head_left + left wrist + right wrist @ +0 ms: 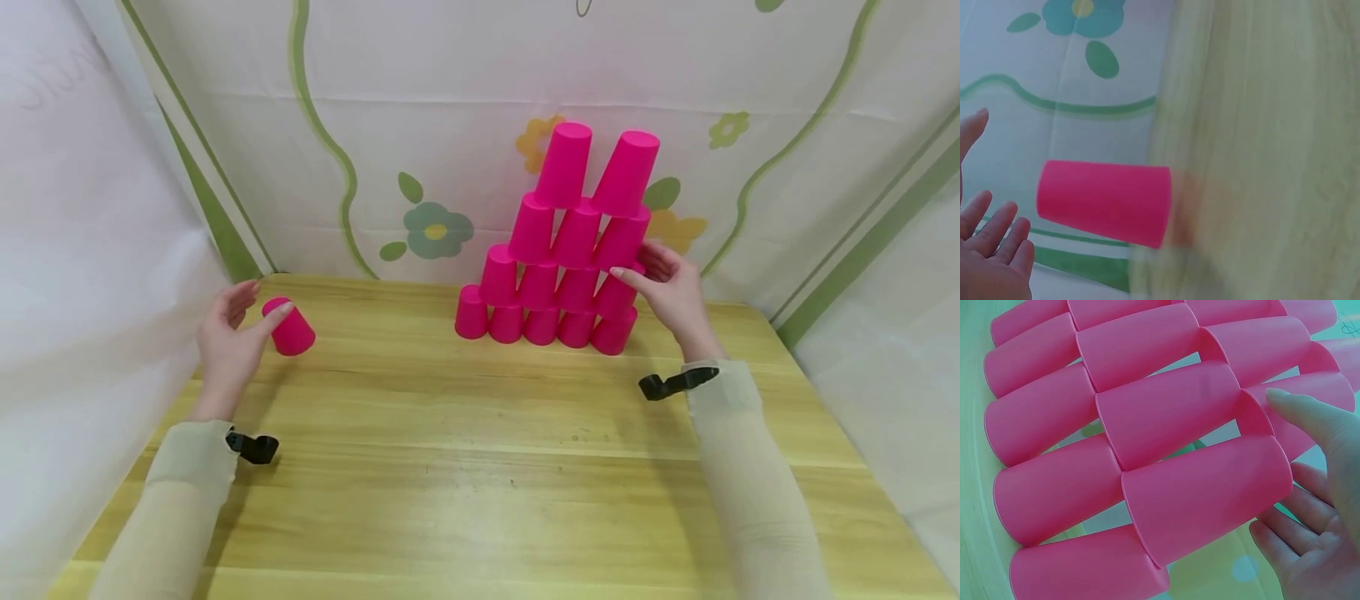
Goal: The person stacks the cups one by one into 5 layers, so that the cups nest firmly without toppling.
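Observation:
A pink cup [293, 330] stands upside down on the left of the table. Just left of it is my left hand [228, 333], thumb and fingers spread; in the left wrist view a gap separates them from the cup [1104, 201]. Upside-down pink cups form a tiered stack [576, 233], with two cups side by side on top and three beneath them. My right hand [671, 292] is at the stack's right side, thumb in front and loosely extended fingers toward the back. The right wrist view shows the thumb over a third-tier cup [1316, 419]; whether it touches is unclear.
The wooden table [450, 467] lies between white fabric walls. Behind the stack hangs a fabric backdrop [435, 125] with printed flowers and green vines. Each wrist wears a black strap-like mount [678, 383].

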A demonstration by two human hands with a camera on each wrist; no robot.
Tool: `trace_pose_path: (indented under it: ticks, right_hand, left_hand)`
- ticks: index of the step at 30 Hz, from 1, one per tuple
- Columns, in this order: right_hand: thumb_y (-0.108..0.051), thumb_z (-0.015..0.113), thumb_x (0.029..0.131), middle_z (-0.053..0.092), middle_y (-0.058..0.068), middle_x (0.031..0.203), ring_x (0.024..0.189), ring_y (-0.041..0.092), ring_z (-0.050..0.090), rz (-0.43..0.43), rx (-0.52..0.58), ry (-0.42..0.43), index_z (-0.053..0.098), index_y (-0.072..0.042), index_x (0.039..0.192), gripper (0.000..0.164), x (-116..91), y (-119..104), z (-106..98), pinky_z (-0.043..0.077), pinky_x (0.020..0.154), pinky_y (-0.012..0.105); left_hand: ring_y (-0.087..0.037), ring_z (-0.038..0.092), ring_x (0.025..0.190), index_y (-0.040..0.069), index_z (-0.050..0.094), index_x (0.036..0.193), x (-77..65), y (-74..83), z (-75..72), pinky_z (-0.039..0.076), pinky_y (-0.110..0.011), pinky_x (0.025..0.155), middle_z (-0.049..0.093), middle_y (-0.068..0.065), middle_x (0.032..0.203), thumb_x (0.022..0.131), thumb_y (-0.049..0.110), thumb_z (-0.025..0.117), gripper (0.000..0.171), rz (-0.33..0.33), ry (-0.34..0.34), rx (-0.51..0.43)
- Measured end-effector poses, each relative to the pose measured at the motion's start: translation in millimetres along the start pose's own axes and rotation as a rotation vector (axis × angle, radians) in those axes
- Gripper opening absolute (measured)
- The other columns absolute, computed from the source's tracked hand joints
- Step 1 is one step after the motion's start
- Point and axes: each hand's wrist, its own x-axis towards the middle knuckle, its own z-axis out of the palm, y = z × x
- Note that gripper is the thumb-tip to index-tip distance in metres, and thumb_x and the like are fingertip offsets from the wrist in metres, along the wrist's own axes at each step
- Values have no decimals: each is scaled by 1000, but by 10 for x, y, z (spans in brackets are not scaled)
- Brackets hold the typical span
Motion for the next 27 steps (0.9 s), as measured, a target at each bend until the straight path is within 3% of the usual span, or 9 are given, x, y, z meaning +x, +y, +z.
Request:
trace_pose_path:
  ticks: [9,15,27]
  right_hand:
    - [-32,82,89,57,9,143,130,24,54,3,6,-4,54,-14,148,68,3,2,-28,46,104,28]
    - [-34,82,88,56,8,144,130,24,54,15,13,-10,53,-15,149,70,10,-18,-25,46,105,30]
    - [-35,82,87,56,8,144,131,25,53,22,6,-9,54,-15,148,70,8,-39,-15,46,105,31]
  left_hand:
    - [-34,43,139,7,35,157,20,-185,-11,33,-42,116,43,-15,155,87,38,82,90,-96,-154,94]
    - [-38,46,132,3,36,156,24,-232,7,38,-48,112,47,-23,149,91,33,79,84,-98,-182,118]
    - [-38,50,128,-3,41,150,67,-308,-15,45,-50,106,51,-24,144,94,43,74,80,-127,-245,149]
